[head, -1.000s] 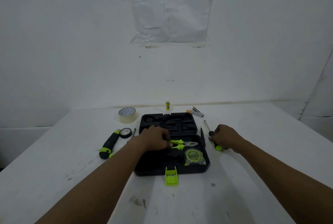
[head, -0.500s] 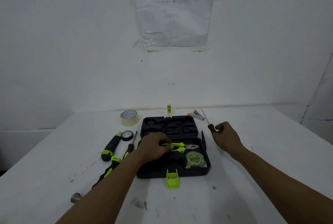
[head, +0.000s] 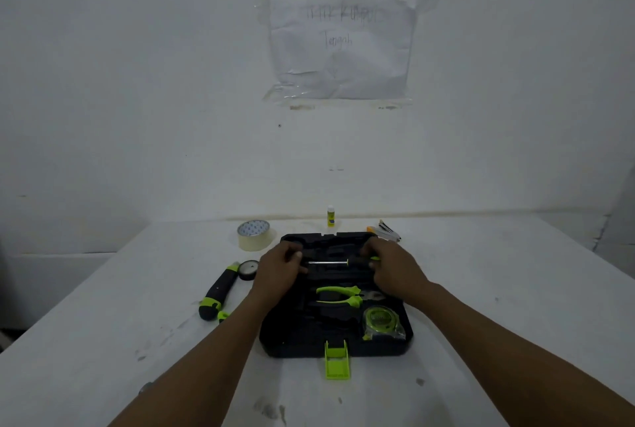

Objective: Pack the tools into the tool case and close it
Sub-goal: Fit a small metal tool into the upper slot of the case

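White table (head: 103, 306) against a white wall; both hands' grips hold a screwdriver (head: 328, 263) over the open tool case (head: 302, 340)

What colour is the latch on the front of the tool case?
Bright lime green latch, flipped open at the black tool case's near edge; seen in the head view.

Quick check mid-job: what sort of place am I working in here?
Probably a plain indoor staging or recording room, not a workshop: a bare white wall, a handwritten paper sign taped to it, and one white table holding the tool case.

Matt black plastic case (head: 302, 340); shiny metal screwdriver shaft (head: 328, 263).
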